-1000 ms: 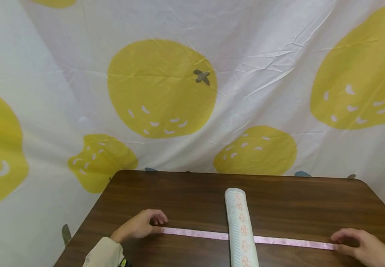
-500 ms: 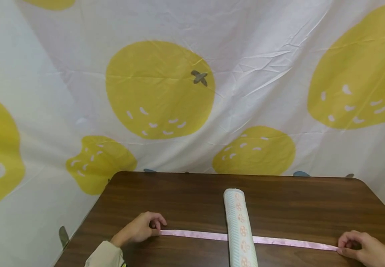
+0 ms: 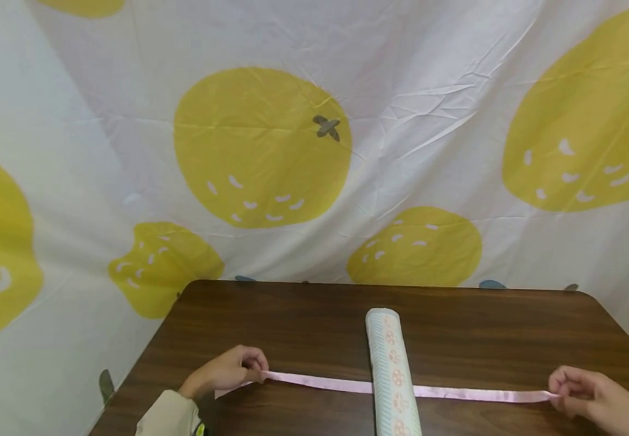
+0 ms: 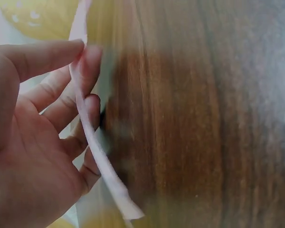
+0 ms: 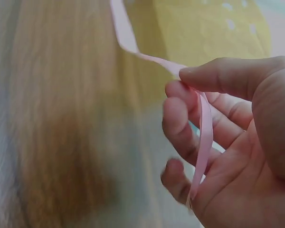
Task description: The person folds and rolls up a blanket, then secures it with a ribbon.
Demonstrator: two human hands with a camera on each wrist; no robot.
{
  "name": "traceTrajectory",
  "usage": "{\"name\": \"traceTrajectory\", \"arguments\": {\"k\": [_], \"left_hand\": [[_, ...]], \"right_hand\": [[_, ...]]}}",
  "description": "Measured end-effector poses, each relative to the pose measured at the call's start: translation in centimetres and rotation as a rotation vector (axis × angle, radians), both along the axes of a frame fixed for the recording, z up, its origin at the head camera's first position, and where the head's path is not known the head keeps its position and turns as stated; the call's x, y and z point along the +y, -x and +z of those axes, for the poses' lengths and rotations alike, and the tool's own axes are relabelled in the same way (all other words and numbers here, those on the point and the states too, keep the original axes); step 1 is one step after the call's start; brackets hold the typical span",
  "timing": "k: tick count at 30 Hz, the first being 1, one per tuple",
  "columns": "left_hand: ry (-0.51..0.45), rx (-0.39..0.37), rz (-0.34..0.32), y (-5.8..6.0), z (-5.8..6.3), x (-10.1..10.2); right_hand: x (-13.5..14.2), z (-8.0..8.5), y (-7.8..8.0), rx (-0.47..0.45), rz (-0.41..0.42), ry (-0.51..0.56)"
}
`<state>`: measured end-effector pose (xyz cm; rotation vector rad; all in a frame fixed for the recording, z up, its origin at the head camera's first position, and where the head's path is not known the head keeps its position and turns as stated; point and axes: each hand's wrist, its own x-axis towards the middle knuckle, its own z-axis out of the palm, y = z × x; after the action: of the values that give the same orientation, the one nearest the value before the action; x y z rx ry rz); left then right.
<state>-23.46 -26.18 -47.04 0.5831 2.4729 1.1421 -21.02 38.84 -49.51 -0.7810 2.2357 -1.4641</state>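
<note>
A pink satin ribbon (image 3: 325, 383) runs crosswise over the table, passing beneath a long white roll (image 3: 393, 372) with blue stripes and orange motifs. My left hand (image 3: 232, 368) pinches the ribbon between thumb and forefinger. In the left wrist view, the ribbon's loose end (image 4: 104, 166) hangs down past the other fingers. At the right, my right hand (image 3: 592, 390) pinches the opposite part of the ribbon. Its tail (image 5: 205, 137) droops across the palm in the right wrist view. The ribbon's stretch under the roll is hidden.
The dark wood-grain table (image 3: 292, 309) has rounded far corners. Directly behind it hangs a white curtain (image 3: 428, 121) printed with large yellow fruit. The roll points away from me near the table's middle.
Both hands have taken the ribbon between thumb and finger and raised its ends slightly. A short tail now shows behind the left hand. The roll stays in place.
</note>
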Motion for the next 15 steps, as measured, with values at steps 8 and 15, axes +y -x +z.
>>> {"name": "traceTrajectory", "arguments": {"k": [8, 15], "left_hand": [[0.008, -0.065, 0.069, 0.4, -0.3, 0.0], [-0.013, -0.082, 0.073, 0.5, -0.3, 0.1]], "right_hand": [[-1.8, 2.4, -0.8, 0.161, -0.085, -0.118], [-2.8, 4.2, -0.9, 0.299, -0.13, -0.216]]}}
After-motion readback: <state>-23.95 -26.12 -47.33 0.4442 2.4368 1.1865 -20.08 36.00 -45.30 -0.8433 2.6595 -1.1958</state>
